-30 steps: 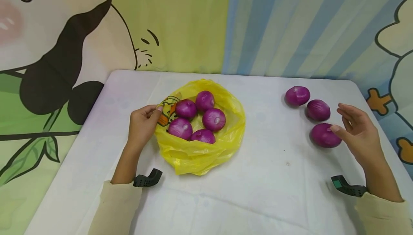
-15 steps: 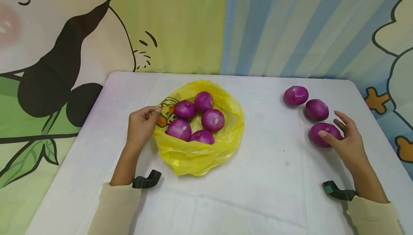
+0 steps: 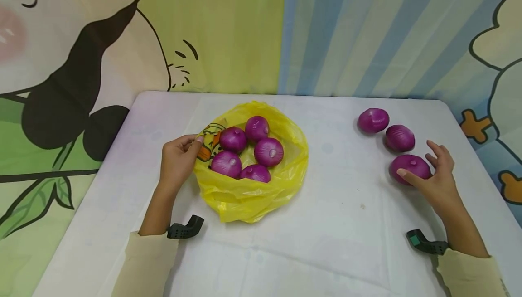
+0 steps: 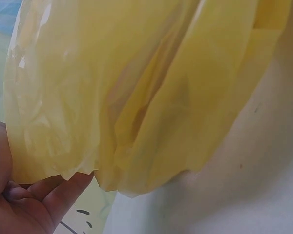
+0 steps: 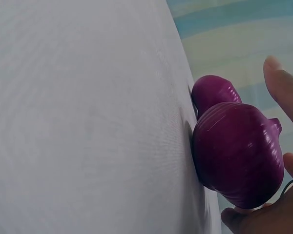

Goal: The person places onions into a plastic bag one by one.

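My left hand (image 3: 177, 161) pinches the rim of a yellow plastic bag (image 3: 261, 197), thumb on top. Several purple onions (image 3: 269, 152) lie inside the open-mouthed bag. In the left wrist view the bag's crinkled side (image 4: 151, 97) fills much of the picture, with part of the hand (image 4: 34, 204) below it. On the right my right hand (image 3: 440, 183) is spread around the nearest loose onion (image 3: 412, 167). The right wrist view shows the thumb (image 5: 283, 90) apart from this onion (image 5: 239, 151) and a fingertip (image 5: 232, 219) close to its lower side; contact there is unclear.
Two more onions lie farther back, one at the far side (image 3: 373, 120) and one in the middle (image 3: 400, 138). All rest on a white-covered table (image 3: 318, 251). A cartoon-printed backdrop (image 3: 228, 34) stands behind the table's far edge.
My right hand has come left and slightly down, bringing its thumb across the front of the nearest loose onion. The left hand keeps its pinch on the bag; the onions have not visibly moved.
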The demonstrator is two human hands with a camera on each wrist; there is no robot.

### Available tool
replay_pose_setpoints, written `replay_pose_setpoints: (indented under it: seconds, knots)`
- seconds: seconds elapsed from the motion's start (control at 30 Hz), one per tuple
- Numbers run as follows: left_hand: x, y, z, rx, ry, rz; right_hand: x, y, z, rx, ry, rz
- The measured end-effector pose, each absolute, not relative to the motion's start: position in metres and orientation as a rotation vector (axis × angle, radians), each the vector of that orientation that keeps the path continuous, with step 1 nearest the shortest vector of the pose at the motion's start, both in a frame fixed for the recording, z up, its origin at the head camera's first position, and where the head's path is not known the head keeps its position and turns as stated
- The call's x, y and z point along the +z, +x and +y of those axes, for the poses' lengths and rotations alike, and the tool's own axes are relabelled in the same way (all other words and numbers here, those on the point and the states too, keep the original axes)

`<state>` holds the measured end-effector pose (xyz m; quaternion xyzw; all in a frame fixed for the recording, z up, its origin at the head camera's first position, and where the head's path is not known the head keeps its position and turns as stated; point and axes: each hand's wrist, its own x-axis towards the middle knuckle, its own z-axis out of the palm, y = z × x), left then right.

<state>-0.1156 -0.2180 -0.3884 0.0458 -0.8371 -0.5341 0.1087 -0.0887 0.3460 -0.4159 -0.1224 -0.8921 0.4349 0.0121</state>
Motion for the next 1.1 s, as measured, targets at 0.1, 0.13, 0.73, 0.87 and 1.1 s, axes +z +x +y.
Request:
replay_pose_setpoints:
  seconds: [0.1,0.13,0.73,0.87,1.1]
  knots:
    - [-0.388,-0.115,-0.218,-1.556,0.13,-2.464,-0.417,-0.089,0.348,1.349,-0.4,-2.812]
    - [-0.388,-0.115,-0.218,-1.555,0.128,-2.463,-0.418,-0.089,0.348,1.348,-0.413,-2.824]
    - [-0.389,-0.117,-0.22,-1.551,0.117,-2.468,-0.402,-0.088,0.336,1.273,-0.384,-2.864]
    - [-0.388,-0.116,-0.22,-1.542,0.123,-2.471,-0.391,-0.094,0.325,1.271,-0.296,-2.838]
    - [-0.388,-0.115,-0.218,-1.577,0.143,-2.474,-0.376,-0.104,0.305,1.327,-0.177,-2.795]
